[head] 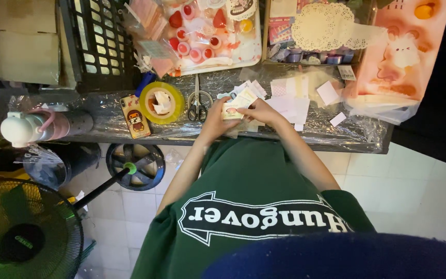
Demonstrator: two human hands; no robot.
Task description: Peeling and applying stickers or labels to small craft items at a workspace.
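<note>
My left hand [213, 122] and my right hand [262, 110] meet over the front edge of a plastic-wrapped table [336, 135]. Together they hold a small stack of pale cards [237, 103] with a pink picture on them. The left hand grips the stack from the left and below; the right hand's fingers pinch its right side. Loose white and pink paper slips [295, 101] lie just right of my hands. A pair of scissors [197, 106] rests just left of the left hand.
A yellow tape roll [161, 102] and a phone in a patterned case [134, 117] lie left of the scissors. A white-capped bottle [37, 126] lies at the table's left end. Sticker trays [207, 36], a black crate [96, 44] and a pink bag [398, 57] fill the back. A fan [24, 235] stands on the tiled floor.
</note>
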